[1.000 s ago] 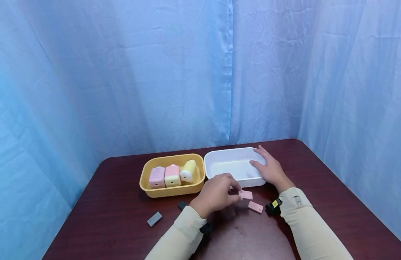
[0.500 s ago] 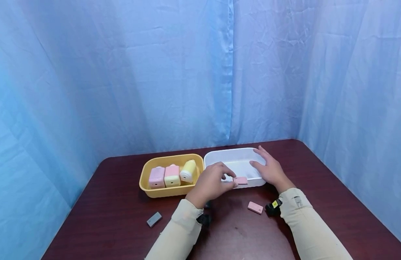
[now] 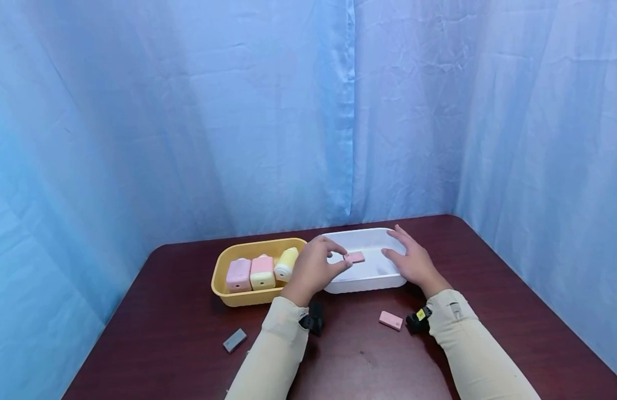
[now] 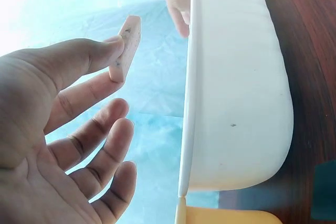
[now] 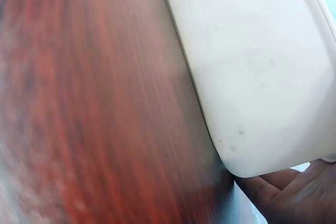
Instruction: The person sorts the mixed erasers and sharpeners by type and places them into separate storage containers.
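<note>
My left hand (image 3: 316, 265) pinches a small pink rectangular block (image 3: 355, 257) between thumb and index finger, over the white tray (image 3: 363, 284). In the left wrist view the block (image 4: 126, 51) is thin, with dark marks on its face, and the other fingers are spread loosely. My right hand (image 3: 413, 261) holds the tray's right end, thumb inside the rim and fingers at the outer side. The right wrist view shows part of that hand (image 5: 294, 195) at the tray's corner. A second pink block (image 3: 391, 320) lies on the table in front of the tray.
A yellow tray (image 3: 238, 300) stands left of the white one, holding a purple container (image 3: 239, 275), a pink-and-cream one (image 3: 262, 272) and a yellow-and-white one (image 3: 285, 264). A grey block (image 3: 235, 340) lies at the front left. A dark block (image 4: 324, 190) shows in the left wrist view.
My left hand has lifted one pink block off the table and carried it up and left, over the white tray. The right hand has stayed at the tray's right end.
</note>
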Tool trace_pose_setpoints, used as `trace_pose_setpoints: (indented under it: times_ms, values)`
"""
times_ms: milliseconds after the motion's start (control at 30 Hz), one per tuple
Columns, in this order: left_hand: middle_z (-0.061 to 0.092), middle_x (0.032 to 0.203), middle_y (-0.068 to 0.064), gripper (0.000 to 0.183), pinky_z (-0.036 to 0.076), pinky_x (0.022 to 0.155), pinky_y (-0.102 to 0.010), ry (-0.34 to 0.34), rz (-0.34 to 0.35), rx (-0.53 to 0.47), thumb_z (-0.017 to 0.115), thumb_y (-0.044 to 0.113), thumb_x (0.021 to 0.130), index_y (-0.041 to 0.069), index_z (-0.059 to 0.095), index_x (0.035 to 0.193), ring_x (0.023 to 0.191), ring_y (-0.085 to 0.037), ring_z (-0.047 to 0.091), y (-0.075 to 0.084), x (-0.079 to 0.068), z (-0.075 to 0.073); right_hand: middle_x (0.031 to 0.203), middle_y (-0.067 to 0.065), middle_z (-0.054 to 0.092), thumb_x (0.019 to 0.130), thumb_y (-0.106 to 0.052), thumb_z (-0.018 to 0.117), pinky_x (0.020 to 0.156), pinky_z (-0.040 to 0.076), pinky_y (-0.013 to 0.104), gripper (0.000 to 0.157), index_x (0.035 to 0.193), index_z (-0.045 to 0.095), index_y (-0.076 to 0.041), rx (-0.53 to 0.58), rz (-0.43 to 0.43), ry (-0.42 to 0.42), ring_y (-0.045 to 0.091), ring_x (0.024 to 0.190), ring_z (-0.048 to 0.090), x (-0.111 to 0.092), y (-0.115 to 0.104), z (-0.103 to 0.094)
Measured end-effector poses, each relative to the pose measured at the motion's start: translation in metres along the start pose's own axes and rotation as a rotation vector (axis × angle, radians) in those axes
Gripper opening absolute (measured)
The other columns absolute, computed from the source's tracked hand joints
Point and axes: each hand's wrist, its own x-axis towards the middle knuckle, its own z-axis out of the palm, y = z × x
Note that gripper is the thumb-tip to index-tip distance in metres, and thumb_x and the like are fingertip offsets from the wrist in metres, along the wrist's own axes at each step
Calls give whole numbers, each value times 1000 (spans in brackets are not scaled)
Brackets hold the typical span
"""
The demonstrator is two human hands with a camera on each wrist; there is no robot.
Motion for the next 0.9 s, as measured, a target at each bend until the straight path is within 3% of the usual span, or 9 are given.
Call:
trace_pose_setpoints:
  times_ms: [267,600,900]
  values:
    - [68,119,-1,29,58,89,-37,61,-60,-35,82,43,89,19,83,105,107,-24,66,-4,4,4,172,10,22,101,-37,63,122,24,64,63,156,46,-12,1,-5,5,41,156,24,0,0,-1]
    - [68,113,-3,34,57,90,-39,162,-43,-70,80,48,89,17,83,103,104,-24,65,-9,5,14,173,9,21,101,-39,63,121,24,66,64,157,45,-13,-9,-6,4,42,156,23,1,1,1]
    - [69,111,-3,40,58,88,-38,163,-63,-68,79,53,88,17,82,104,100,-21,64,-10,7,19,173,9,22,101,-35,63,122,25,64,62,156,47,-13,-10,-12,12,41,156,24,1,2,1]
